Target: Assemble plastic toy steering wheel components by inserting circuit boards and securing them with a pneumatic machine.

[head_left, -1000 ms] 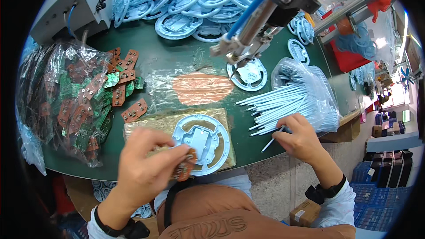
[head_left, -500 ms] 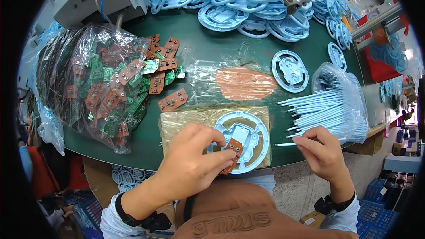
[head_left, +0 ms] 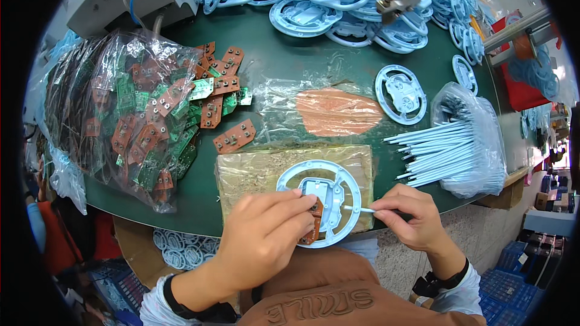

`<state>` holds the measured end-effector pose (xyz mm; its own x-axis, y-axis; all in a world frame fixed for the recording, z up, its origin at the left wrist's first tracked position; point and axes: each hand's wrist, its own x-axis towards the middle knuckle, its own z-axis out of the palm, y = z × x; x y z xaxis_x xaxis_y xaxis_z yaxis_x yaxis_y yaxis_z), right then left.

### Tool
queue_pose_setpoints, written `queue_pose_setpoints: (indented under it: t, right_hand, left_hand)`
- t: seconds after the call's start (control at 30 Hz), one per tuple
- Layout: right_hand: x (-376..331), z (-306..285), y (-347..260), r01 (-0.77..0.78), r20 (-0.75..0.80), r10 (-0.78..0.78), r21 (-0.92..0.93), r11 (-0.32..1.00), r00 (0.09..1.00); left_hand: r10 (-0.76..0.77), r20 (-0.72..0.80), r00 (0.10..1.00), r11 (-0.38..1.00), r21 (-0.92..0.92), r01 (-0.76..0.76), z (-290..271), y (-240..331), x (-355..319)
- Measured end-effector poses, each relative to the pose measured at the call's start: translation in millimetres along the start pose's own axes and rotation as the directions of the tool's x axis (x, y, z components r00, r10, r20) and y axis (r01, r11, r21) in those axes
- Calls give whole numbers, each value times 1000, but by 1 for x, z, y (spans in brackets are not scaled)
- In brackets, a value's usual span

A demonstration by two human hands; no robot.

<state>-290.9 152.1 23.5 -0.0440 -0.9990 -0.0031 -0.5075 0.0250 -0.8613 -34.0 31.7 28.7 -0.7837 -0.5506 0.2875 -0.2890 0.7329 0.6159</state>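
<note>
A light blue toy steering wheel [head_left: 352, 229] rests on a film-covered pad [head_left: 254, 172] at the table's near edge. My left hand [head_left: 266, 235] is closed on a small brown circuit board [head_left: 312, 231], which lies against the wheel's left inner part. Between the thumb and fingers of my right hand [head_left: 409, 216] is a thin light blue plastic rod [head_left: 360, 209]. Its tip reaches over the right side of the wheel's rim; whether it touches the wheel I cannot tell.
Loose circuit boards [head_left: 211, 111] spill from a clear bag [head_left: 90, 115] at left. More rods [head_left: 438, 151] stick out of a bag at right. A single wheel [head_left: 401, 95] lies beyond them, with a wheel heap [head_left: 314, 15] at the back. A metal fixture [head_left: 396, 0] overhangs the table.
My right hand has moved left from beside the rod bundle to the wheel, carrying a rod. The wheel and my left hand with the board have shifted slightly down and left.
</note>
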Motion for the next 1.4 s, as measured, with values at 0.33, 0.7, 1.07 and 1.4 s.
queue_pose_setpoints:
  t: [0.33, 0.7, 1.07, 1.4]
  right_hand:
    - [29, 10, -20, 161, 59, -154, -151, 975, 986]
    - [29, 14, -23, 213, 9, -219, -261, 942, 976]
    - [30, 18, -22, 212, 22, -214, -268, 940, 977]
    - [31, 16, -21, 228, 14, -233, -279, 933, 972]
  left_hand:
    - [-38, -61, 997, 999, 1, 38, 2, 4, -15]
    - [-47, -39, 998, 999, -27, 46, -2, 5, -13]
    - [10, -32, 999, 1000, -26, -11, -3, -4, 5]
    - [-49, 105, 993, 994, -94, 59, -13, 1, 16]
